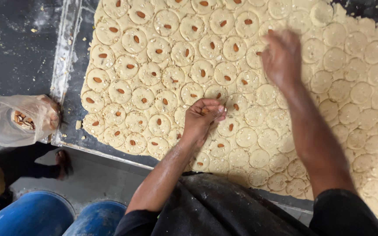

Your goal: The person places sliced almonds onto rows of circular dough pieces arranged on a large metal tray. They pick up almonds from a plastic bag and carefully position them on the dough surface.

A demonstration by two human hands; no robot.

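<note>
- Left hand [203, 117]: curled into a loose fist over the pale, flat sheet of dough [285, 131] stamped into round discs, cupping brown almonds [205, 111].
- Right hand [281, 57]: blurred, fingers pointing down onto a disc (grip state cannot be told).
- Dough sheet: lies on the dark, floured worktop [22, 52].
- Clear plastic bag of almonds [16, 120]: sits at the worktop's left edge.
</note>
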